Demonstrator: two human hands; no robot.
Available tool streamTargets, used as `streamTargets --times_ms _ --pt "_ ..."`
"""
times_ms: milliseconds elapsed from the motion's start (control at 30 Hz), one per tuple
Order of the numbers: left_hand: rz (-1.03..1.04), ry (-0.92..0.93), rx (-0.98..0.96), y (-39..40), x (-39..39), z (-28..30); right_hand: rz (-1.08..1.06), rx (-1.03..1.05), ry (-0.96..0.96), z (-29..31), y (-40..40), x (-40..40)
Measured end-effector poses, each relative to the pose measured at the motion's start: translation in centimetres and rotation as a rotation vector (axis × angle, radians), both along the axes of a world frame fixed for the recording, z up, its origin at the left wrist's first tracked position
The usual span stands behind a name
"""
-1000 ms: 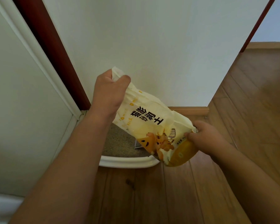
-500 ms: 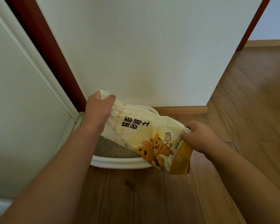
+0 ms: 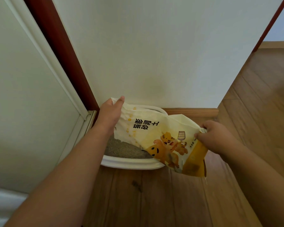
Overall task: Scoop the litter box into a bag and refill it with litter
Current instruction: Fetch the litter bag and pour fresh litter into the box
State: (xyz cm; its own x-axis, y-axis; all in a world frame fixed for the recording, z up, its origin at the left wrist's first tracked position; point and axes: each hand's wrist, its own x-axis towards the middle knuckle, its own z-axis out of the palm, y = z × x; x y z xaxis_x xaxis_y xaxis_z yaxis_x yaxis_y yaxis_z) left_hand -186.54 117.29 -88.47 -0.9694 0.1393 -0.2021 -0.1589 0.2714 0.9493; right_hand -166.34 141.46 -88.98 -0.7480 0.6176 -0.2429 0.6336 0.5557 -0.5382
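Observation:
A yellow and cream litter bag printed with cartoon cats hangs slack and crumpled over a white litter box set in the corner of the wall. My left hand pinches the bag's far left corner above the box. At the right, my right hand grips the bag's bunched edge. Grey litter shows in the box under the bag's lower edge. Most of the box is hidden behind the bag.
The box sits on a wooden floor against a white wall with a wooden skirting board. A dark red door frame and a pale door panel stand at the left. Floor extends to the right.
Both hands have lowered the bag toward the box. It has gone flatter and slacker, and my right hand has moved out to the right with the bunched edge.

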Motion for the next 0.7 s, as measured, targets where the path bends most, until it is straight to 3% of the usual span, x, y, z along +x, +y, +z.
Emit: streamTargets --times_ms 167,700 --pt "0.015 -0.107 0.044 0.1 -0.7 -1.1 -0.005 0.048 -0.013 0.3 0.3 0.0" --pt "0.026 -0.042 -0.034 -0.6 -2.6 -4.2 0.012 0.043 0.01 1.4 0.5 -0.1"
